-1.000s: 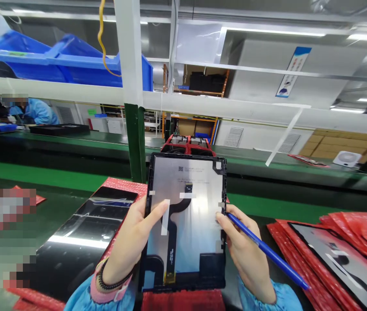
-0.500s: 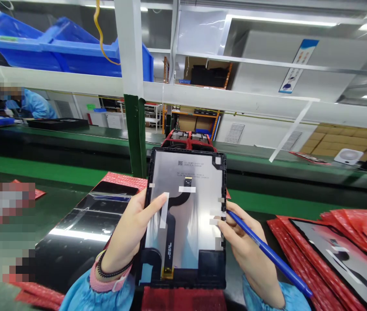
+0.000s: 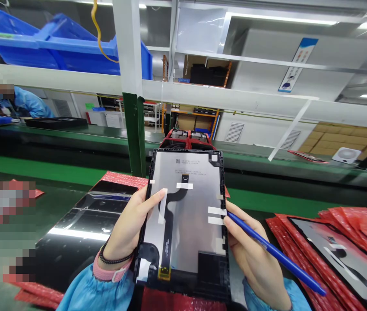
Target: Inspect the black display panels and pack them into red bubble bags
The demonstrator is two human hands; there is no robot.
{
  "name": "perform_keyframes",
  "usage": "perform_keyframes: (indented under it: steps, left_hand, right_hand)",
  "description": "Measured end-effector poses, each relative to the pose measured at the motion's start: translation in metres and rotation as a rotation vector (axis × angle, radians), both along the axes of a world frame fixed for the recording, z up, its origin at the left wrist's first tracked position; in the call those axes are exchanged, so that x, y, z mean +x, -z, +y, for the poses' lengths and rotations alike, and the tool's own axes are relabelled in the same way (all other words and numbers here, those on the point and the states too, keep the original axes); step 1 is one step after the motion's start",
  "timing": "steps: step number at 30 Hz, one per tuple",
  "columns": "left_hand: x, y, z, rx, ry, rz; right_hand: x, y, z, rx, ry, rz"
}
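Observation:
A tablet screen panel (image 3: 188,229) is held up in front of me, its silver back facing me inside a black frame. A dark ribbon cable (image 3: 168,233) runs down it, with strips of white tape around. My left hand (image 3: 127,226) is closed on the left edge, thumb on the back beside a tape strip (image 3: 162,211). At the right edge, my right hand (image 3: 254,255) grips a slim blue pen (image 3: 287,263) with its fingers against the frame near two white tabs (image 3: 215,216). The pen slants down to the right; its tip by the frame is hidden.
To the left, a glossy black screen (image 3: 73,233) lies on red bubble wrap (image 3: 37,296). Another panel (image 3: 339,255) rests on stacked red bubble bags (image 3: 300,255) at right. Behind stand a green-wrapped post (image 3: 134,138) and blue bins (image 3: 67,52). A person in blue (image 3: 31,101) sits far left.
The panel has tilted slightly, its lower end shifting nearer and its printed text showing clearer. My right thumb has drawn back from the white tab to the frame's edge, and the pen has swung slightly rightward.

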State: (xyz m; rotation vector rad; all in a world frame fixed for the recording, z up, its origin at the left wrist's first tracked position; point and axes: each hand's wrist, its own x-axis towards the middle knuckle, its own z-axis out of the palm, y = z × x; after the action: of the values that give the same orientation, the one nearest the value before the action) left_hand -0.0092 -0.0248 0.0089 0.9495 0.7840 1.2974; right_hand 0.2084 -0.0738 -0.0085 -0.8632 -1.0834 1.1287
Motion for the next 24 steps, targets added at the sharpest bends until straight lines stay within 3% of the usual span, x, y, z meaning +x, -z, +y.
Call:
perform_keyframes:
  steps: [5,8,11,16,24]
  left_hand:
    - [0.001,-0.002,-0.002,0.009,-0.007,0.004]
    - [0.003,-0.003,-0.006,0.059,-0.045,0.053]
    - [0.004,-0.002,-0.01,0.097,-0.091,0.131]
    - [0.004,0.001,-0.015,0.184,-0.118,0.251]
    - [0.008,0.0,-0.017,0.249,-0.127,0.266]
  right_hand:
    - [0.002,0.001,0.002,-0.048,-0.038,0.049]
    - [0.001,0.002,0.004,-0.05,0.055,0.058]
    - [0.0,0.004,0.004,-0.031,0.201,-0.059]
    - [0.0,0.007,0.006,0.055,0.259,-0.326]
    - [0.001,0.007,0.008,0.063,0.3,-0.349]
